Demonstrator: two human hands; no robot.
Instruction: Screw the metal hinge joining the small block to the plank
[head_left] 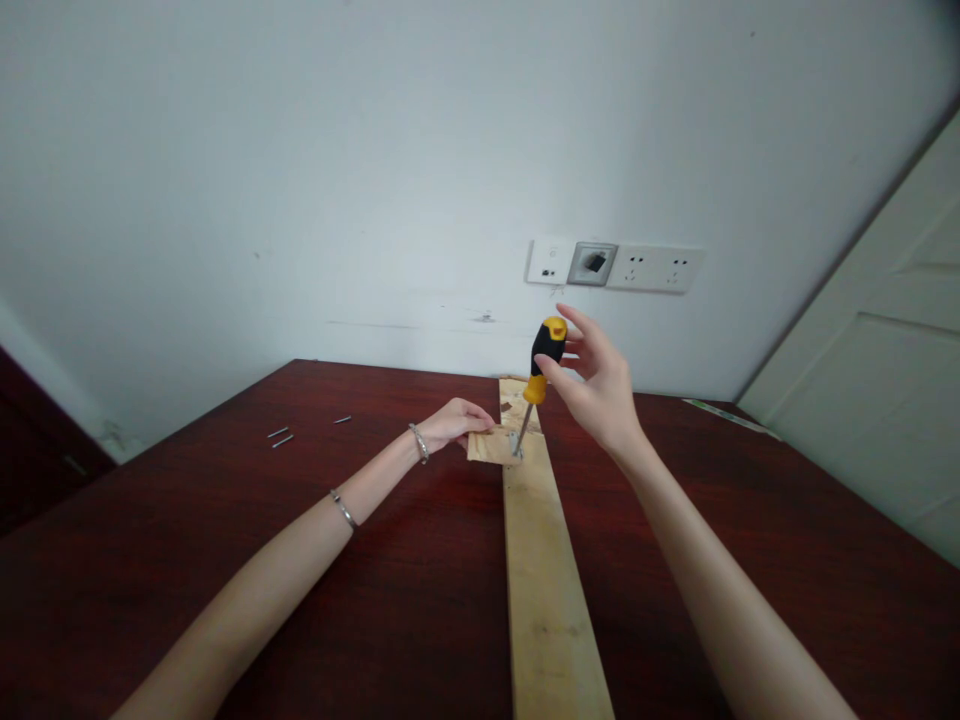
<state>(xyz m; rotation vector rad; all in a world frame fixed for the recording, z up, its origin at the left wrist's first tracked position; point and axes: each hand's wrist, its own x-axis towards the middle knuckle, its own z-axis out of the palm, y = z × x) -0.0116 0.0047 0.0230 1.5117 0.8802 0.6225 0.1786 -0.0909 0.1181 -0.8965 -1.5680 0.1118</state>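
My right hand (pixel 596 385) has its fingers and thumb around the black and yellow handle of a screwdriver (pixel 549 345). The screwdriver tilts, its shaft running down to a small metal piece (pixel 514 443) on a short thin piece of wood (pixel 487 446). This short piece lies partly across a long wooden board (pixel 544 560) and sticks out to its left. With thumb and fingers closed on the short piece's far left edge, my left hand (pixel 457 422) holds it. The exact contact at the screwdriver's tip is too small to make out.
The dark red tabletop (pixel 375 560) runs back to a white wall. Several loose screws or nails (pixel 280 438) lie at the left. Wall sockets (pixel 652 268) sit above the table's back edge. A thin flat strip (pixel 731 418) lies at the right, near a white door (pixel 885 380).
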